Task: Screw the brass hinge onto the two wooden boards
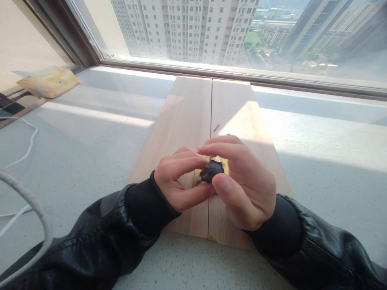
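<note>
A small, dark, rounded object point(212, 170) with a shiny surface is held between my two hands over the middle of the boards; I cannot make out its kind. My left hand point(182, 177) pinches it from the left, index finger above and thumb below. From the right, my right hand point(248, 177) curls around it, its thumb pressed near the object's lower right side and its fingers arched over the top. Beneath the hands lies a yellow patterned piece point(226, 166), mostly hidden. A small screw point(216, 128) rests on the right board, just beyond my fingers.
Two pale wooden boards point(181, 108) lie side by side with a narrow gap, on a speckled white sill point(99, 133). A tissue pack point(50, 81) sits at the far left. White cables point(30, 145) run along the left. A window point(193, 32) closes off the back.
</note>
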`<state>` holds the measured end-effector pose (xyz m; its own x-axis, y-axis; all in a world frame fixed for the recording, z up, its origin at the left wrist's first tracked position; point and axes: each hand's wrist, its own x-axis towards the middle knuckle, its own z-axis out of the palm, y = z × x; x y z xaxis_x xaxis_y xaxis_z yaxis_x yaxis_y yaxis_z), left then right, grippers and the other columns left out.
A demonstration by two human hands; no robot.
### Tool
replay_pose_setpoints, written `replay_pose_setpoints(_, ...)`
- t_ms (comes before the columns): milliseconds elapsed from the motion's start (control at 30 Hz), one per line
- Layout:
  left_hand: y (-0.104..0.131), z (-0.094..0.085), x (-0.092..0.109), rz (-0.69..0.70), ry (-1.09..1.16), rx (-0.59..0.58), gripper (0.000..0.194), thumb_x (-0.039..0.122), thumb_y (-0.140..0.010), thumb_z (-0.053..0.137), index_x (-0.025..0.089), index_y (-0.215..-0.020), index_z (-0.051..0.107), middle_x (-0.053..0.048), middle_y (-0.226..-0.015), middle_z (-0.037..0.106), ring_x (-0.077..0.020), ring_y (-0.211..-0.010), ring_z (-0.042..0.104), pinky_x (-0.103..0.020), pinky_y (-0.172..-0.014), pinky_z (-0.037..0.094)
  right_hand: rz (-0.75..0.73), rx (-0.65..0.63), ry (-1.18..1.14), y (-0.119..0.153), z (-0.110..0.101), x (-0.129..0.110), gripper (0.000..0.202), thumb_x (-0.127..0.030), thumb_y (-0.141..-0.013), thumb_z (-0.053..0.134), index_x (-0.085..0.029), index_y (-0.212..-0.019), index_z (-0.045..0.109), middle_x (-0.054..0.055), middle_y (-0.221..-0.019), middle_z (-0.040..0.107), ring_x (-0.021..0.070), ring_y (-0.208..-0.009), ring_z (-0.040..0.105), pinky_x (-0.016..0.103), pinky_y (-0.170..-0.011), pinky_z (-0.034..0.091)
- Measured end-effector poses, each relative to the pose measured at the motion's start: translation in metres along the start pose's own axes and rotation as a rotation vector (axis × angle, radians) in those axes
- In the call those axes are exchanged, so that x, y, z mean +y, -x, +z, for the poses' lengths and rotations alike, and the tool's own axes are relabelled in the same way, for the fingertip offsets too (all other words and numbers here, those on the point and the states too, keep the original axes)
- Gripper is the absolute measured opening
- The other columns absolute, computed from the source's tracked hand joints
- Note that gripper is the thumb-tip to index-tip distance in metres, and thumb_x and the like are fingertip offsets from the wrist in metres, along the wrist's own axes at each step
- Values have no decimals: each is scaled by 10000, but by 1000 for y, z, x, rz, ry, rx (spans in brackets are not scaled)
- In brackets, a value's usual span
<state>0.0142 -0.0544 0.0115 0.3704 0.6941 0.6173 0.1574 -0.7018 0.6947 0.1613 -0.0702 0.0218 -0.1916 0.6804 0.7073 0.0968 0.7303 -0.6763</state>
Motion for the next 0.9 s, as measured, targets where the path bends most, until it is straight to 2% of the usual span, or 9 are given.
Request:
replay_pose_setpoints(133,0,-1,0,1,-12,-17,118,207,-720,680,223,-831,643,-8,-710,683,-169,-673,635,-315,-621,543,-46,-64,25,-4,-3,-3,244,-124,-856,465,-160,-1019,643,100,-967,650,195,-872,589,407,-748,499)
replay_pose_setpoints(300,2,0,-3,-16,15,-11,103,231,-729,668,226,-829,645,-15,-700,666,-178,-695,634,-326,-630,547,-85,-55,87,-9,-3,-4,129,-185,-852,548,-200,-942,638,75,-853,661,195,-807,590,395,-688,499)
replay_pose_setpoints(433,3,0,-3,-8,-5,-19,100,231,-721,694,179,-801,667,-36,-704,663,-167,-699,629,-305,-636,543,-68,-15,57,-7,0,-2,64,-212,-822,625,-193,-883,616,61,-817,636,176,-757,580,360,-656,492)
replay_pose_setpoints(567,2,-1,-2,-2,-7,-24,140,228,-693,728,132,-788,692,-65,-729,678,-162,-704,634,-301,-672,550,-10,104,1,-3,4,2,225,-214,-716,756,-192,-776,540,18,-736,566,136,-657,535,308,-563,442)
replay_pose_setpoints(667,2,-1,-2,1,11,-19,135,245,-691,732,148,-777,691,-60,-731,687,-168,-700,638,-308,-661,555,20,118,-16,-1,5,4,293,-237,-677,793,-203,-770,518,-9,-726,544,120,-632,519,298,-551,422)
replay_pose_setpoints(767,1,-1,0,-21,2,-31,128,263,-709,724,159,-767,678,-56,-749,693,-173,-711,644,-316,-664,556,6,54,-29,-1,2,3,232,-270,-732,732,-191,-878,571,27,-804,577,150,-713,548,334,-611,462)
replay_pose_setpoints(900,1,0,0,-7,14,-24,93,222,-726,689,168,-796,661,-41,-718,688,-169,-687,637,-325,-650,548,-30,-71,-7,-3,-3,-2,232,-173,-860,495,-171,-1054,624,91,-976,650,205,-885,588,411,-729,492)
